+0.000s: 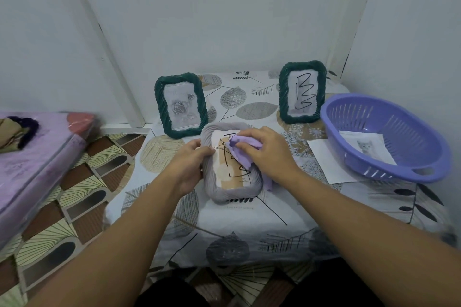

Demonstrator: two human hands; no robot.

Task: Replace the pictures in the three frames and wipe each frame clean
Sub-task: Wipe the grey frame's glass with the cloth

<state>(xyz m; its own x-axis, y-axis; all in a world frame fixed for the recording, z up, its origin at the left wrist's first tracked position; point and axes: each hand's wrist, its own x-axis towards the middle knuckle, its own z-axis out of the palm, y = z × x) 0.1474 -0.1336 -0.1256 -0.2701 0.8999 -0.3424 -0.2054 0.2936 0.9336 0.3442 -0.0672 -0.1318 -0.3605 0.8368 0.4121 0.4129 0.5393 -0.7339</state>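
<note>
A grey rope-edged frame (225, 195) lies flat on the table, its glass marked with black scribbles over a beige picture. My left hand (189, 164) grips the frame's left edge. My right hand (264, 152) presses a crumpled purple cloth (238, 148) onto the upper right of the glass. Behind stand two dark green frames: the left green frame (180, 104) shows a grey rose picture, and the right green frame (302, 91) has black scribbles on its glass.
A purple plastic basket (385, 137) at the right holds a sheet with a kitten picture (365, 147) and rests on white paper (324, 159). The table wears a leaf-patterned cloth (249, 222). A purple mattress (37, 157) lies at the left, walls close behind.
</note>
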